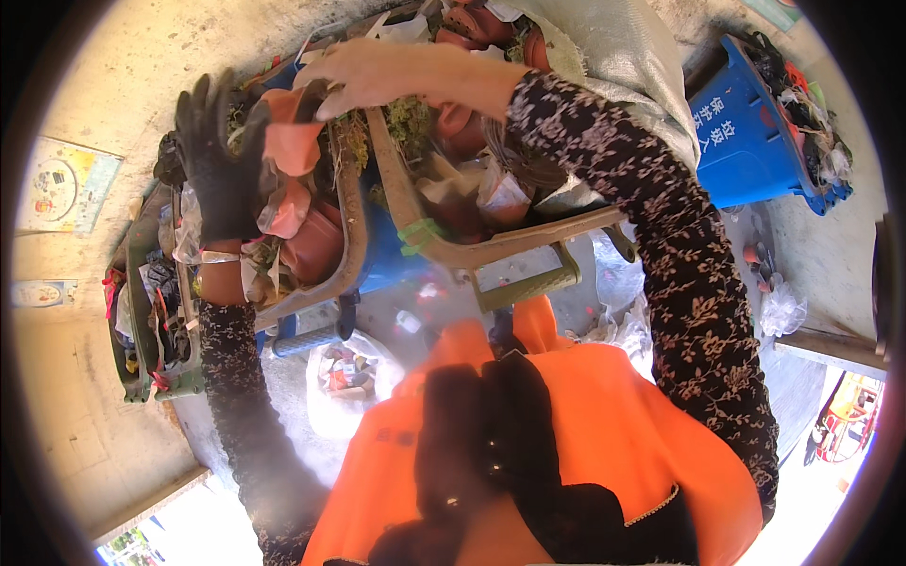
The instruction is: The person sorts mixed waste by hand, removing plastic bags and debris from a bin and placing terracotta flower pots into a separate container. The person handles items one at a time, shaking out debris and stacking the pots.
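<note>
My left hand [223,156], in a black glove, is over the left-hand waste bin [354,247] with its fingers spread and nothing visibly held. Terracotta-coloured plastic plant pots [315,244] fill that bin, along with dry plant scraps and plastic film. My bare right hand [354,71] reaches across from the right above the far part of the same bin, close to an orange-pink pot [292,148]. Blur and overlap hide whether its fingertips hold anything. More pots, paper and green plants lie in the neighbouring bin [488,251], whose rim carries a green tie [419,237].
A white woven sack [630,64] lies over the right bin's far side. A full blue bin [743,141] stands at the right, green bins [141,339] at the left. Clear plastic bags [782,308] and an open bag of scraps [329,417] rest on the floor.
</note>
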`<action>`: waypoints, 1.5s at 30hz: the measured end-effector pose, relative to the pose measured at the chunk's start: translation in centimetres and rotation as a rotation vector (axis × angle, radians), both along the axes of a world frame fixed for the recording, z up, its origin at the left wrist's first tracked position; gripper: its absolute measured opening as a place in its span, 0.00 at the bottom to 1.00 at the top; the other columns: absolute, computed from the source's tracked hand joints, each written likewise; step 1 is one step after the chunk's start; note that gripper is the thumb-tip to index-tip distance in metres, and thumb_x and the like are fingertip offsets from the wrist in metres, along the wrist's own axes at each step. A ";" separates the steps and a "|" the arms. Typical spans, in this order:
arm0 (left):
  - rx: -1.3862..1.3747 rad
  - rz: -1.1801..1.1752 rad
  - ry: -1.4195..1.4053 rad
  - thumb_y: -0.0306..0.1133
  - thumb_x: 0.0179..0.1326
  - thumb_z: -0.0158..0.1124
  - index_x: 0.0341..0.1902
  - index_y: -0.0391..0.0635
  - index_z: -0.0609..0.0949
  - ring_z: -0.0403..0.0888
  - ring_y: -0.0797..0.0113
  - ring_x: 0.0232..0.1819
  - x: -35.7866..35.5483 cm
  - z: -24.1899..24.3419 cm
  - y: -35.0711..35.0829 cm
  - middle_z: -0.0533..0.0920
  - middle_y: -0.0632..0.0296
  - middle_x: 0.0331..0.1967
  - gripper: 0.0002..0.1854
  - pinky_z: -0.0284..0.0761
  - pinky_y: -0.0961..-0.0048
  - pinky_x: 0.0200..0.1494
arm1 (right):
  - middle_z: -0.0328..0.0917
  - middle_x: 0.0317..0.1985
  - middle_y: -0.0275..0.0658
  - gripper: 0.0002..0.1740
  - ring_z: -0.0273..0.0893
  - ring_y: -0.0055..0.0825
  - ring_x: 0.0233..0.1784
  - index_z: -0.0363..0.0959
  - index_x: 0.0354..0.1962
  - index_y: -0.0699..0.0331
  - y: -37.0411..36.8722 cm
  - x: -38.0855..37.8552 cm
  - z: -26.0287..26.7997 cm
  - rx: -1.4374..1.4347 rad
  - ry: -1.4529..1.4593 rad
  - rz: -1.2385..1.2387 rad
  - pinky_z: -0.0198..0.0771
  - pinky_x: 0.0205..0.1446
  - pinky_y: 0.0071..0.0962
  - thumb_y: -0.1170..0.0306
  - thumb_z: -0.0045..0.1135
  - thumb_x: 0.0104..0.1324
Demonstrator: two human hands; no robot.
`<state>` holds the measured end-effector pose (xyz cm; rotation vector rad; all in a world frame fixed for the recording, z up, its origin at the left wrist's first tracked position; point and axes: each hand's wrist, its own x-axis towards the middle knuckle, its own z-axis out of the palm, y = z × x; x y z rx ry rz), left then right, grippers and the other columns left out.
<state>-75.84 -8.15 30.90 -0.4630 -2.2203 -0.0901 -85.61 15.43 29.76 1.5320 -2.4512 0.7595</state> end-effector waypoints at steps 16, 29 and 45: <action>-0.222 0.192 -1.000 0.45 0.63 0.63 0.60 0.46 0.79 0.76 0.46 0.61 -2.8 -7.3 -3.0 0.77 0.48 0.61 0.24 0.75 0.53 0.59 | 0.81 0.38 0.55 0.18 0.79 0.53 0.45 0.77 0.42 0.69 19.0 2.3 -2.8 0.241 -0.027 -0.392 0.73 0.51 0.43 0.68 0.62 0.55; 1.701 -0.716 -1.473 0.62 0.71 0.50 0.71 0.53 0.71 0.73 0.58 0.67 -0.1 -8.9 5.6 0.74 0.61 0.70 0.34 0.73 0.55 0.65 | 0.84 0.39 0.45 0.12 0.86 0.32 0.35 0.78 0.44 0.76 9.2 -0.3 -5.5 -0.776 -1.413 -0.238 0.84 0.40 0.30 0.82 0.59 0.61; 1.825 -0.491 -1.169 0.44 0.73 0.55 0.71 0.46 0.67 0.75 0.62 0.64 1.4 -7.6 4.4 0.75 0.58 0.65 0.28 0.72 0.61 0.65 | 0.79 0.55 0.36 0.30 0.78 0.23 0.54 0.70 0.63 0.66 5.8 1.5 -3.7 -0.429 -1.146 0.021 0.71 0.62 0.31 0.52 0.53 0.75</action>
